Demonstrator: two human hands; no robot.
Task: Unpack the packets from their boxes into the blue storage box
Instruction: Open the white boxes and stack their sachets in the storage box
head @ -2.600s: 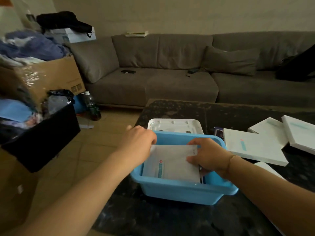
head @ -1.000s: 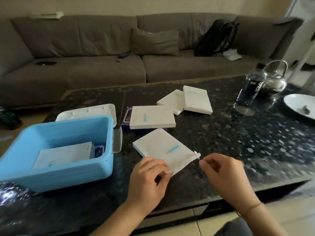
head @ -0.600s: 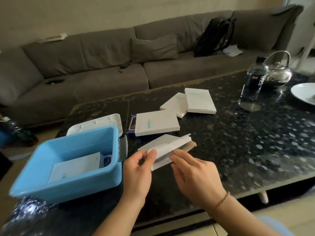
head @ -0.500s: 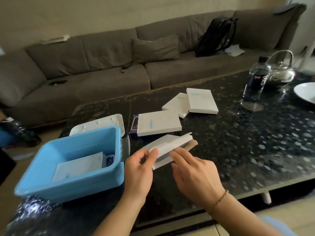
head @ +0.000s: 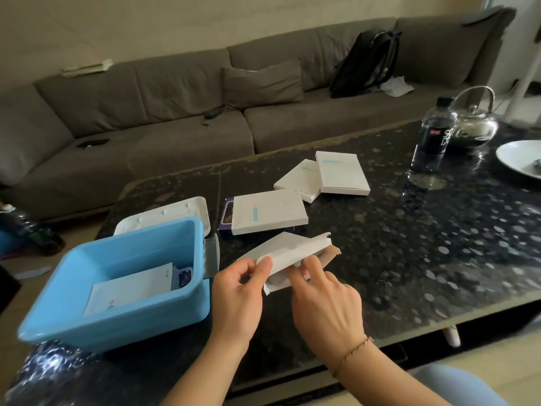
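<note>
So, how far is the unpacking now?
Done: some packets already lie in the blue storage box. In hand: the left hand and right hand hold an opened white box. Left: three closed white boxes on the table.

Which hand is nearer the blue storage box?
Left. The left hand holds the white box just right of the blue storage box wall; the right hand grips the same white box farther right.
</note>
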